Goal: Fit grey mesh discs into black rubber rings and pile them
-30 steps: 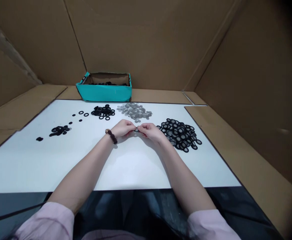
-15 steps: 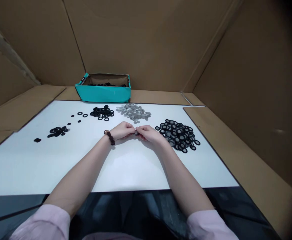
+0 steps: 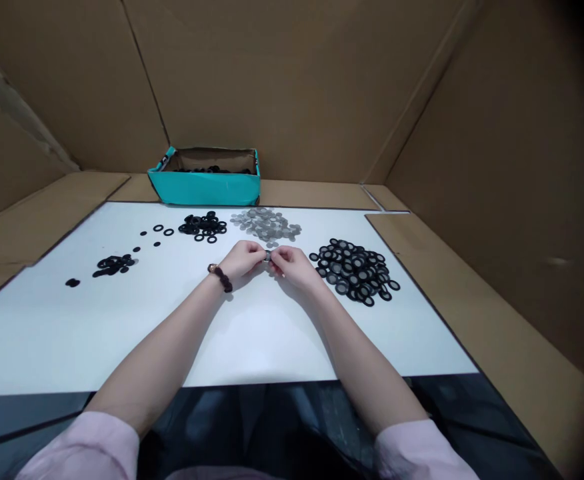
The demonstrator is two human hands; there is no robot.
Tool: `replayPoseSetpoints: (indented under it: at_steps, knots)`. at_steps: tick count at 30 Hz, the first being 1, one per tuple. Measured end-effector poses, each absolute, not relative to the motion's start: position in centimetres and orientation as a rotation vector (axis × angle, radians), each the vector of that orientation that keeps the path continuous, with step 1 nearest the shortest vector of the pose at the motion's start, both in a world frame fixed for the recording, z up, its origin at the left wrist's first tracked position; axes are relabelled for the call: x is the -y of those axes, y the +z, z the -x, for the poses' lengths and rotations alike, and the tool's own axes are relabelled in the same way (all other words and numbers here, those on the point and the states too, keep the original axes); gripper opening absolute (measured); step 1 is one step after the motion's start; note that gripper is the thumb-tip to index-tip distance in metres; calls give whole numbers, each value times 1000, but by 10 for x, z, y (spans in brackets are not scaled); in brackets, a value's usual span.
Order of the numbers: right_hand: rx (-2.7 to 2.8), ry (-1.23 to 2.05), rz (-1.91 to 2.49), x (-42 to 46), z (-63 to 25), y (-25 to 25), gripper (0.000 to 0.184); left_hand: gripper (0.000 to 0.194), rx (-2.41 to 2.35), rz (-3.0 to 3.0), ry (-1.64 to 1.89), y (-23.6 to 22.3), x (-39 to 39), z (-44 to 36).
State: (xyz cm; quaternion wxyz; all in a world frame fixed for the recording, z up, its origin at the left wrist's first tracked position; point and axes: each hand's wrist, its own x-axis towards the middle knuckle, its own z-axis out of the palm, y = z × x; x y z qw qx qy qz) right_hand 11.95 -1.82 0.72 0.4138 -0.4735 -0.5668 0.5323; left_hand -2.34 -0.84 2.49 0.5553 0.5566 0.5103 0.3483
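My left hand (image 3: 243, 258) and my right hand (image 3: 292, 264) meet over the white tabletop. Between their fingertips they pinch one small black ring with a grey disc (image 3: 268, 256) in it; the fingers cover part of it. Just beyond my hands lies a pile of loose grey translucent discs (image 3: 267, 225). To the right of my right hand is a large heap of black rings with grey centres (image 3: 357, 270). A pile of plain black rings (image 3: 203, 225) lies beyond my left hand, to its left.
A turquoise box (image 3: 207, 189) holding black pieces stands at the back. Further left are a cluster of black pieces (image 3: 115, 264), a small dark stack (image 3: 73, 283) and a few scattered rings and discs. Cardboard walls (image 3: 292, 87) surround the white table (image 3: 252, 347).
Both hands have shifted slightly away from me and tilted the ring, so its grey face shows more. The piles look the same.
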Motion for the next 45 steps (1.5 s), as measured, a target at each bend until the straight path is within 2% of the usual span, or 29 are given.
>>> replayPoseSetpoints:
  at_steps: [3, 8, 11, 16, 19, 23, 26, 30, 35, 40, 43, 45]
  knots:
    - [1243, 1365, 1136, 19, -114, 6, 25, 13, -1138, -1234, 927, 15, 8, 19]
    - [1236, 1173, 1106, 24, -107, 12, 19, 15, -1080, -1132, 1016, 13, 10, 13]
    - [1229, 1233, 1083, 26, -106, 16, 18, 14, -1024, -1078, 1041, 20, 12, 13]
    - [1250, 1391, 1096, 25, -114, 20, 13, 13, -1086, -1258, 823, 29, 15, 18]
    - [1242, 1458, 1071, 26, -114, 19, 20, 11, -1066, -1209, 843, 25, 14, 17]
    - [1124, 1424, 1089, 27, -106, 13, 37, 22, -1086, -1148, 951, 16, 9, 15]
    - [1127, 1377, 1137, 24, -105, 10, 25, 21, -1066, -1151, 938, 16, 10, 15]
    - [1283, 1392, 1123, 20, -111, 11, 12, 9, -1019, -1224, 804, 20, 14, 16]
    - [1227, 1421, 1107, 19, -114, 7, 26, 8, -1138, -1316, 902, 17, 9, 19]
    - [1356, 1450, 1130, 17, -121, 9, 15, 14, -1062, -1372, 721, 21, 10, 21]
    - [1347, 1494, 1052, 17, -123, 10, 19, 5, -995, -1236, 825, 23, 12, 18]
    - [1303, 1509, 1013, 18, -122, 9, 25, 6, -978, -1146, 916, 21, 12, 14]
